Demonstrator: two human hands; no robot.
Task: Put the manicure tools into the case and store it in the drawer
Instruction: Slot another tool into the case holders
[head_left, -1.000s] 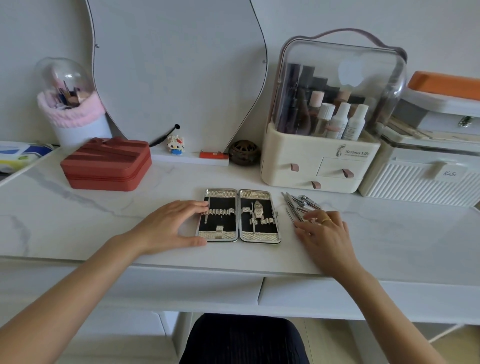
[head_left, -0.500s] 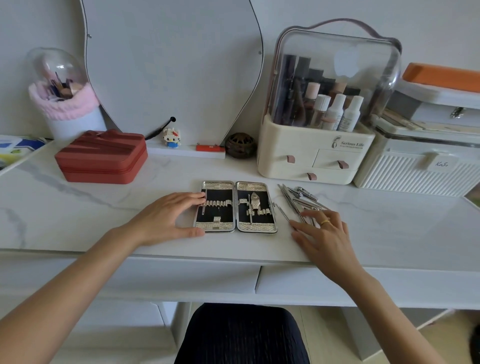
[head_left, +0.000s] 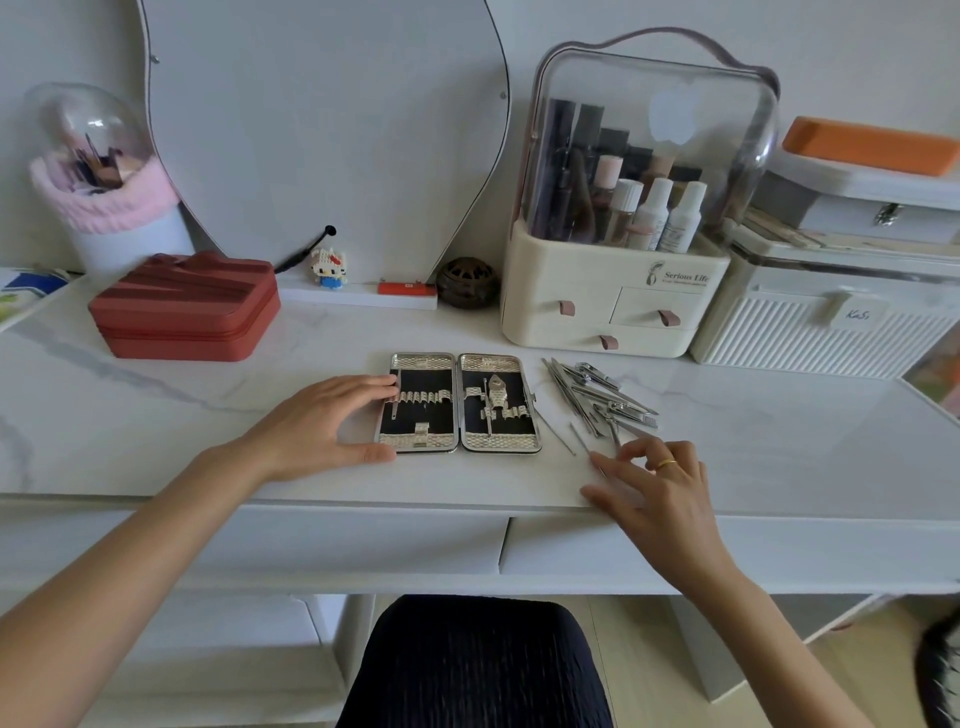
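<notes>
The silver manicure case lies open and flat in the middle of the white desk, its black lining showing mostly bare loops. My left hand brackets its left half, straight fingers on the top left corner and thumb at the bottom left corner. A pile of loose metal manicure tools lies just right of the case. My right hand hovers low near the desk's front edge, fingers spread, with the index fingertip on a thin metal tool drawn apart from the pile. Two drawer fronts below the desk top are shut.
A red zipped box sits at the back left, before a pink-trimmed brush holder. A cream cosmetics organiser and a white ribbed box stand behind the tools. A mirror leans on the wall. A dark seat is below.
My right hand has slid back from the tool pile toward the desk's front edge, and a thin tool now lies apart from the pile. My left hand stays on the case.
</notes>
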